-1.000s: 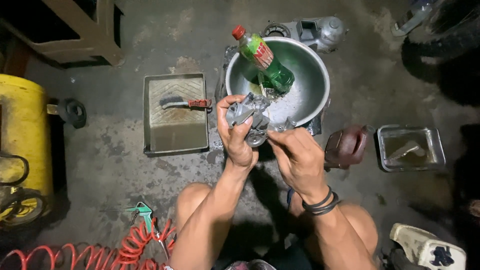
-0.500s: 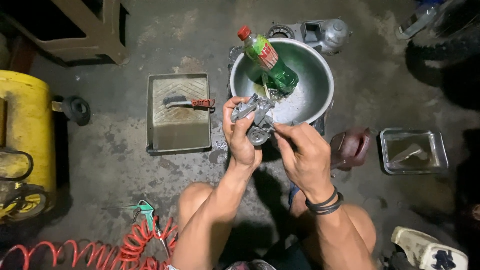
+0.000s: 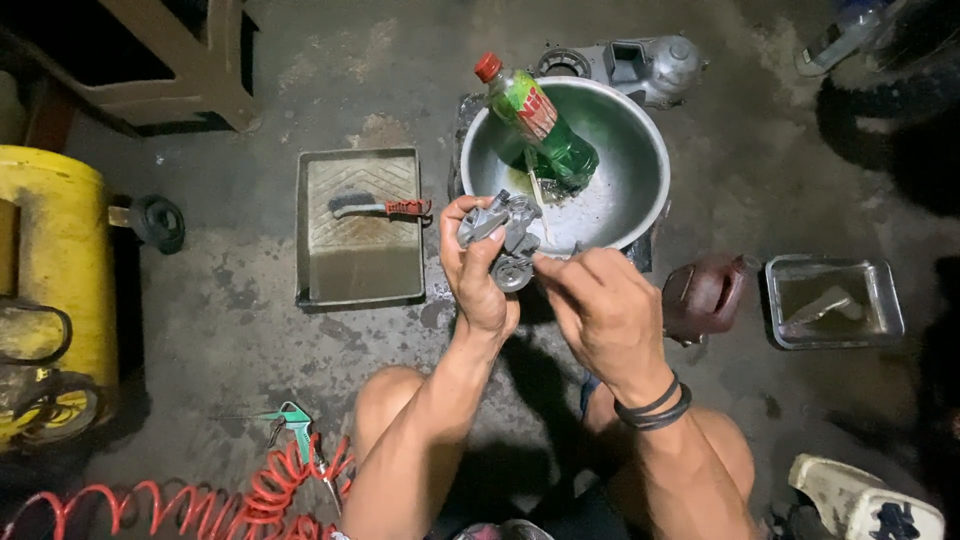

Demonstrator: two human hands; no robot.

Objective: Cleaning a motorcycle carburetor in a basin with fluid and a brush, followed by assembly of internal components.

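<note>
My left hand (image 3: 475, 270) grips a small grey metal engine part (image 3: 500, 232) and holds it up over the near rim of a round steel basin (image 3: 640, 150). My right hand (image 3: 600, 305) pinches at the part's lower right side with fingertips closed on it; any small tool in those fingers is hidden. A green plastic bottle (image 3: 540, 125) with a red cap leans inside the basin, beside a thin stick.
A rectangular metal tray (image 3: 360, 265) holding a red-handled brush (image 3: 385, 208) lies to the left. Another tray with dark liquid (image 3: 835, 300) and a dark red container (image 3: 705, 295) sit right. A yellow tank (image 3: 50, 270), red coiled hose (image 3: 150, 500) and green air gun (image 3: 290, 420) are at left.
Both hands have stayed on the metal part; the right hand's fingers have shifted slightly along its lower edge. The view has moved a little.
</note>
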